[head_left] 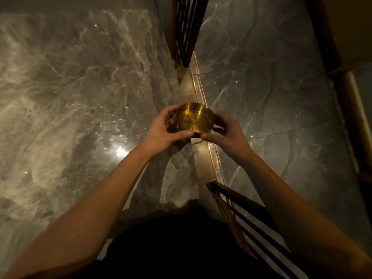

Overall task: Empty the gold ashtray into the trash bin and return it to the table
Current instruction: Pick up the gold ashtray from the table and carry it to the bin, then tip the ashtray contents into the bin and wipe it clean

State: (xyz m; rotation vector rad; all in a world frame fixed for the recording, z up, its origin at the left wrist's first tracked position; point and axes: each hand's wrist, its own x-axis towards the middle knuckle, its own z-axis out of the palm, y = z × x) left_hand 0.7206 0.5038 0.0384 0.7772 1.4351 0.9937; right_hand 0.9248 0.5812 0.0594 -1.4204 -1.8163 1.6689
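Observation:
A round gold ashtray (194,118) is held upright in front of me, above a glossy marble floor. Its bowl faces up and shows a few dark specks of ash near the middle. My left hand (165,130) grips its left rim, thumb on the near edge. My right hand (226,131) grips its right rim in the same way. No trash bin and no table can be seen.
Grey veined marble floor (76,97) spreads left and right, split by a gold threshold strip (198,81). Dark slatted partitions stand at the top centre (187,27) and at the lower right (251,214). A dark wooden frame (346,93) lines the right edge.

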